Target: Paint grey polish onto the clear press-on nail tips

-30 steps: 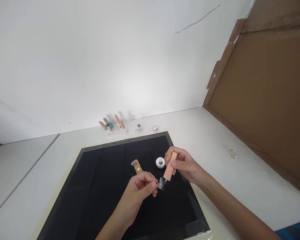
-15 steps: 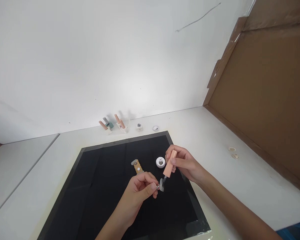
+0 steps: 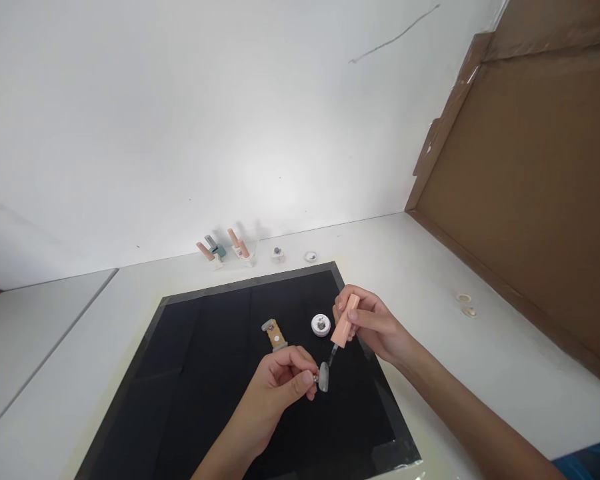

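- Peach brush cap (image 3: pixel 345 323) in right hand (image 3: pixel 373 325), pinched between thumb and fingers, tilted, brush (image 3: pixel 333 355) pointing down.
- Brush end sits at the upper edge of a grey false nail (image 3: pixel 323 377); can't tell from here if it touches.
- Left hand (image 3: pixel 285 383): thumb and fingers closed on the small metal stem (image 3: pixel 315 379) behind that nail, held above the black mat (image 3: pixel 210 393).
- Tan holder (image 3: pixel 277 335) on the mat just beyond left hand, another grey nail (image 3: pixel 267 325) at its far end.
- Round white pot (image 3: pixel 321 325) on the mat, near right hand, dark stuff in the middle.
- Behind the mat: capped polish bottles (image 3: pixel 217 261), a small clear-white bottle (image 3: pixel 278 255), a shallow white lid (image 3: pixel 311 257).
- Brown cardboard (image 3: pixel 530 153) stands at right.
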Demonstrator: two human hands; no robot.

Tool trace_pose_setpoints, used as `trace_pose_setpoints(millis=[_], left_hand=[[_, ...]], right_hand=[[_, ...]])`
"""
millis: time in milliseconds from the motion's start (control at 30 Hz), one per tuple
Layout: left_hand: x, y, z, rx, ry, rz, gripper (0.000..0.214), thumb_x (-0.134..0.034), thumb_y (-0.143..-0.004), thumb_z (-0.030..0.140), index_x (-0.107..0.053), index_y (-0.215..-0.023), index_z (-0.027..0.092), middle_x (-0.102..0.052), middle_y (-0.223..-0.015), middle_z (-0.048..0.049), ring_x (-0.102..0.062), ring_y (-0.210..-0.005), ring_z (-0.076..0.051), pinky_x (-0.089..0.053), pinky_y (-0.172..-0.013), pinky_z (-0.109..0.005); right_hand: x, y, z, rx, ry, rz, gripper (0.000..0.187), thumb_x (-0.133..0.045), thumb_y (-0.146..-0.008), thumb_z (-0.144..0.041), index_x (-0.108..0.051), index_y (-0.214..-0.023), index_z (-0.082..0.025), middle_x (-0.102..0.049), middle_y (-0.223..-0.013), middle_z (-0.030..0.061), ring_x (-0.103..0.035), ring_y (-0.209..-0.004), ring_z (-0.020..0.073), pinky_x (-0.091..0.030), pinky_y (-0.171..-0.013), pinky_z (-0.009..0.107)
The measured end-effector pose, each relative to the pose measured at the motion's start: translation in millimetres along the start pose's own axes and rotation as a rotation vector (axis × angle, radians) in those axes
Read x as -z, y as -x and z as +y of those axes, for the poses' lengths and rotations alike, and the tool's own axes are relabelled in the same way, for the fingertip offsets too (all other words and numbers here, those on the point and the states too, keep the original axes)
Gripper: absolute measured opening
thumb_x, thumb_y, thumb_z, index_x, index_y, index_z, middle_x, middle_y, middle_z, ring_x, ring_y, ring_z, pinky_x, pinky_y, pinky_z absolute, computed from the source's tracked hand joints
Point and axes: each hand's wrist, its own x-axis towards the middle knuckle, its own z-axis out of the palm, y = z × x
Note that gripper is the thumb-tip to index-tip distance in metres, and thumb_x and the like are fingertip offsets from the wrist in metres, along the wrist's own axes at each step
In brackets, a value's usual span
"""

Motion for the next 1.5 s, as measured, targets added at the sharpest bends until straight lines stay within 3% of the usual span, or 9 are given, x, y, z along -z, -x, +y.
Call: trace_pose_setpoints(millis=[233, 833, 1200, 1500], left_hand=[[0.9, -1.1, -0.4, 0.005, -0.017, -0.005, 0.011, -0.072, -0.073, 0.025, -0.066, -0.069, 0.016, -0.058, -0.070, 0.0002, -0.051, -0.059, -0.009, -0.039, -0.058, -0.023], [2.0, 0.6, -2.8, -0.005, 0.022, -0.019, 0.009, -0.073, -0.071, 0.025, -0.069, -0.070, 0.018, -0.059, -0.070, 0.0004, -0.051, -0.058, -0.009, -0.039, -0.057, -0.023], [-1.8, -1.5, 4.2, 0.025, -0.017, 0.022, 0.013, -0.072, -0.071, 0.025, -0.066, -0.066, 0.015, -0.060, -0.067, -0.0001, -0.048, -0.056, -0.008, -0.037, -0.058, -0.023], [-1.9, -1.8, 5.0, 0.032, -0.033, 0.027, 0.014, -0.072, -0.071, 0.026, -0.066, -0.065, 0.015, -0.058, -0.066, 0.0000, -0.048, -0.056, -0.009, -0.037, -0.058, -0.024]], right_hand=[[-3.4, 1.1, 2.2, -0.027, 0.017, -0.088, 0.021, -0.071, -0.074, -0.033, -0.059, -0.079, -0.016, -0.051, -0.063, -0.0023, -0.045, -0.050, 0.0076, -0.037, -0.047, 0.020], [2.4, -1.3, 4.0, -0.004, -0.002, 0.024, 0.014, -0.066, -0.079, -0.027, -0.058, -0.081, -0.016, -0.055, -0.061, -0.0021, -0.047, -0.050, 0.0069, -0.039, -0.050, 0.019], [-2.8, 1.4, 1.3, 0.020, -0.046, -0.074, 0.017, -0.069, -0.077, -0.029, -0.059, -0.080, -0.016, -0.051, -0.063, -0.0028, -0.044, -0.050, 0.0068, -0.038, -0.048, 0.020], [-5.0, 0.5, 3.4, -0.002, -0.013, -0.073, 0.018, -0.070, -0.076, -0.030, -0.059, -0.081, -0.016, -0.051, -0.062, -0.0038, -0.045, -0.048, 0.0065, -0.036, -0.048, 0.020]])
